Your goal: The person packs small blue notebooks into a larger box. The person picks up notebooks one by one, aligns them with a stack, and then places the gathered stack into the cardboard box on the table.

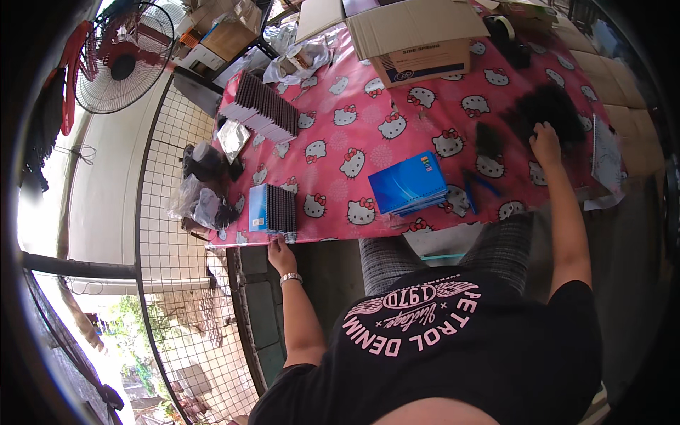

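My left hand is at the table's front edge, fingers closed at the near end of a row of spiral notebooks with dark coils and a blue cover. Whether it grips one of them is hard to see. On the right, my right hand reaches into a blurred black pile that looks like loose binding coils, its fingers bent together on the near side. Between my hands lies a stack of blue-covered notebooks. Beside that stack is a blurred dark-blue tool, its kind unclear.
A taller row of bound notebooks stands at the back left. An open cardboard box and a tape roll are at the back. Plastic bags crowd the left edge. A fan stands beyond the pink tablecloth.
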Motion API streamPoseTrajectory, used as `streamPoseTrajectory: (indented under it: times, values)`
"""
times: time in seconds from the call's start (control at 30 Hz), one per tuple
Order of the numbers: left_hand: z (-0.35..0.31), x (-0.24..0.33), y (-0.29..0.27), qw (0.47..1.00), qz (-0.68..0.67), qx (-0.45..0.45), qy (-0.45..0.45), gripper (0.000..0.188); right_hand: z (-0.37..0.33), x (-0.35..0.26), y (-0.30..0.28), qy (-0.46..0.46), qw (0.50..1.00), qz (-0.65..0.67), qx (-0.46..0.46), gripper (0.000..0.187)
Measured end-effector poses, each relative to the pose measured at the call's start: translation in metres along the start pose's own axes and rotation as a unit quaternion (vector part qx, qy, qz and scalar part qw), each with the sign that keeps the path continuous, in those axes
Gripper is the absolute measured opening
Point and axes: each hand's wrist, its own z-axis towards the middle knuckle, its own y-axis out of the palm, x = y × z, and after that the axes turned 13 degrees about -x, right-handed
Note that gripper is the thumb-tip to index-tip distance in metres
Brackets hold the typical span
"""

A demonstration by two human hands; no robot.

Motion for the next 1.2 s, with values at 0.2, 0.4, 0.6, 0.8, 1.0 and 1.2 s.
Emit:
streamPoseTrajectory:
  times: [0.2, 0.4, 0.6, 0.8, 1.0, 1.2]
  values:
    - [-0.012, 0.043, 0.002, 0.986, -0.134, 0.098, -0.030, 0.027, 0.007, -0.023, -0.001, -0.094, 0.995, -0.004, 0.037, 0.030]
    - [0.004, 0.006, -0.018, 0.996, -0.062, 0.067, -0.016, 0.034, 0.031, -0.030, -0.008, -0.038, 0.992, 0.110, 0.041, 0.020]
    - [-0.002, 0.019, 0.013, 0.992, -0.083, 0.093, 0.012, 0.060, 0.021, 0.003, -0.027, 0.012, 0.975, 0.173, 0.139, 0.019]
    - [-0.008, -0.008, 0.038, 0.981, -0.142, -0.046, -0.126, 0.038, -0.009, -0.036, -0.054, -0.029, 0.937, 0.266, 0.224, 0.025]
    - [-0.042, 0.022, 0.049, 0.977, -0.005, -0.005, -0.213, 0.040, -0.053, -0.061, -0.075, 0.029, 0.861, 0.487, 0.144, 0.034]
    - [-0.091, 0.254, 0.042, 0.910, -0.008, -0.076, 0.407, 0.046, -0.072, -0.147, -0.095, -0.132, 0.864, 0.471, 0.116, 0.033]
